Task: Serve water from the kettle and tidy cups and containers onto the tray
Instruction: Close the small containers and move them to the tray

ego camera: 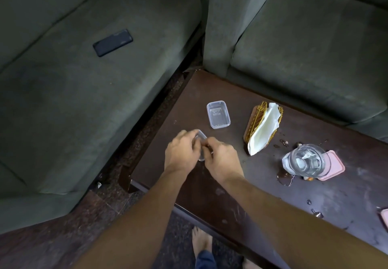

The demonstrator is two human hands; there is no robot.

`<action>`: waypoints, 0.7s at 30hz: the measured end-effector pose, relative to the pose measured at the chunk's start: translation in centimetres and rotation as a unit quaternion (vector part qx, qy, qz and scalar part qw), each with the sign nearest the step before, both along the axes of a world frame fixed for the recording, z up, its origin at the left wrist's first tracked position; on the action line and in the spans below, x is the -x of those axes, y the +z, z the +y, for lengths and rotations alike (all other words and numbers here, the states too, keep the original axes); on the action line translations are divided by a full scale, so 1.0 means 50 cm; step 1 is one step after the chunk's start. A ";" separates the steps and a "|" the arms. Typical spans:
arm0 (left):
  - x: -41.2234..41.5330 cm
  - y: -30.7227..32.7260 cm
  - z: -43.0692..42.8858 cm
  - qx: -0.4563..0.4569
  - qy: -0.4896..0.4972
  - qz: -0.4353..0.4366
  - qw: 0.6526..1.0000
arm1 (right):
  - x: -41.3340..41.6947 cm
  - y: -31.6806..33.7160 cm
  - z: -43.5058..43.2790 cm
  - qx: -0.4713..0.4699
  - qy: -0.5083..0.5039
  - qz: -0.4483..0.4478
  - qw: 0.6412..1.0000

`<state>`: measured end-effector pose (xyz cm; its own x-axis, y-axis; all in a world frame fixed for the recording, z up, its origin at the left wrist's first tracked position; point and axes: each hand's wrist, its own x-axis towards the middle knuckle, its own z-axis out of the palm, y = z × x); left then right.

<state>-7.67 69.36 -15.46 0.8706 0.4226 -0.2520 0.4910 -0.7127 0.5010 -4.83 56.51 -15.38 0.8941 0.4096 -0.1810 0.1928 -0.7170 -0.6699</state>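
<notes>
- The left hand (180, 152) and the right hand (223, 158) are close together, and both pinch one clear container (201, 136) near the left end of the table (210, 195).
- A second container (218, 115) lies open just behind it, not touching.
- A glass (306, 160) with water stands further right, partly over a pink lid (336, 166), so the serving seems done.
- No tray or kettle is in view, so I judge most of the tidying is left.

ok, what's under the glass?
The glass stands over a clear container and a pink lid. How those two stack is hidden beneath it.
</notes>
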 end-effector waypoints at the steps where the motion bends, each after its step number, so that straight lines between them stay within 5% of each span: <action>1: 0.001 -0.004 0.004 -0.003 0.001 -0.002 1.000 | 0.000 -0.005 -0.001 0.004 0.003 0.003 1.000; 6: 0.006 -0.018 0.015 -0.034 0.040 -0.050 0.997 | 0.000 -0.021 -0.014 0.009 0.002 0.001 1.000; 12: 0.008 -0.020 -0.012 -0.008 0.050 -0.003 0.999 | 0.016 -0.013 -0.063 -0.004 -0.021 -0.023 1.000; 21: 0.049 -0.006 -0.194 0.028 0.006 0.006 1.000 | 0.075 -0.002 -0.294 0.065 -0.050 0.000 0.997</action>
<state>-10.13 59.64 -15.77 0.8622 0.4183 -0.2858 0.5057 -0.6768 0.5350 -8.59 41.81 -15.48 0.9289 0.2924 -0.2271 0.1164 -0.8130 -0.5705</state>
